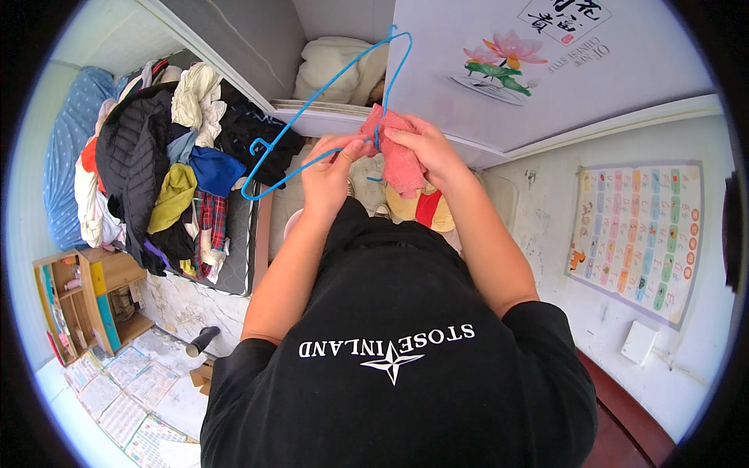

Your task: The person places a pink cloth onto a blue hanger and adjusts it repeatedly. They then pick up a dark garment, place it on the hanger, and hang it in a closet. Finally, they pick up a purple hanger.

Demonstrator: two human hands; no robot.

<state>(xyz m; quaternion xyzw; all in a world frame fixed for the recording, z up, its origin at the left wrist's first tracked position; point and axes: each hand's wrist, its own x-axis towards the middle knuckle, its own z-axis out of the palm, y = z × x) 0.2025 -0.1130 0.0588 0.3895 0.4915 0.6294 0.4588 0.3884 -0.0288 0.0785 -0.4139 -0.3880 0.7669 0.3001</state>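
A blue plastic clothes hanger [401, 62] hangs tilted before me, its long sides running up and away to the left. A small pink fluffy cloth [402, 170], perhaps a garment or towel, is bunched round one end of the hanger. My left hand [331, 173] is closed, thumb and forefinger pinching the hanger bar close to the cloth's edge. On the other side my right hand [431, 156] grips the cloth, its thumb pressed on top. Folds and fingers partly hide how the cloth sits on the hanger.
Clothes [139, 140] lie heaped on a bed at the left. Ahead, an open wardrobe holds cream bedding [335, 69] beside a flower-printed sliding door [468, 117]. Below my hands is a yellow and red thing [427, 209]. A wooden shelf [117, 273] stands lower left; a poster [636, 242] hangs right.
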